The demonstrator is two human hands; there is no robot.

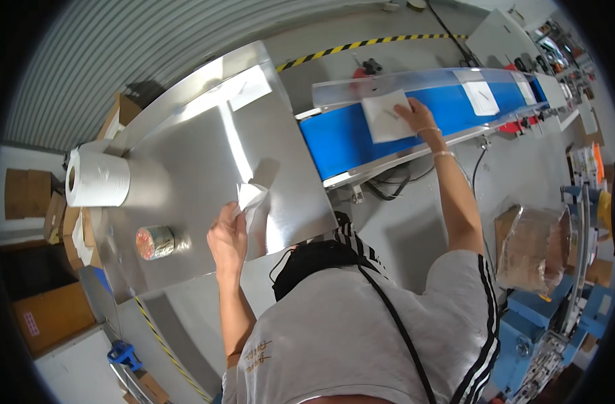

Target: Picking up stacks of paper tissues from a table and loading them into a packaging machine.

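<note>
**One sheet down on the belt, one more in hand**

From up here I look down over my own grey shirt to the steel bench.

My left hand rests at the near edge of the bench, its grip closed around a crumpled white sheet that stands up from the fingers.

Left of that hand on the bench lies a small can on its side, and further left a big white paper roll at the bench's edge.

Beyond the bench, to its right, runs the blue belt. My right hand is stretched out over it, fingers spread flat and pressing a white flat packet onto the belt; that grip is open, not clasping.

Further along the belt, away from the bench, another white packet already lies.

My judgement: placing is partly done, with one packet ahead and one under my palm, and the sheet in my left hand not yet set down.
</note>
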